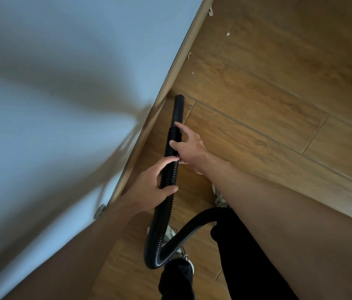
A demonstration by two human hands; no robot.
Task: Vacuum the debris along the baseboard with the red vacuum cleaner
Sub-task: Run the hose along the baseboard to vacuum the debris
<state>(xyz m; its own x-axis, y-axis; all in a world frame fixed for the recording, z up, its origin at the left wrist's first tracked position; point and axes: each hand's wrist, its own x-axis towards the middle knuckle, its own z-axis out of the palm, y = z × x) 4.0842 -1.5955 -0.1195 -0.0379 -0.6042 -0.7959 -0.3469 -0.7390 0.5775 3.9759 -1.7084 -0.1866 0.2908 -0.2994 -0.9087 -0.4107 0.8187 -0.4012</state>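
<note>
The left hand (155, 187) curls round the black ribbed hose (160, 224). The right hand (189, 148), just ahead, pinches it with thumb and half-spread fingers. The nozzle (178, 109) meets the floor (268, 94) beside the baseboard (170, 83) (pale debris (189, 55) lies farther along that edge).

The hose (166, 169) is black and ribbed with fine rings along its length, and it ends in a smooth black tube (178, 109). The floor (278, 94) is warm brown with a wood-grain pattern and darker lines between its planks, the baseboard (181, 59) is a lighter tan, and the wall (51, 83) is pale blue-grey crossed by soft dark shadows. The scraps (189, 55) by the baseboard are off-white, the trousers (235, 256) black, and the shoes (170, 233) whitish grey.
</note>
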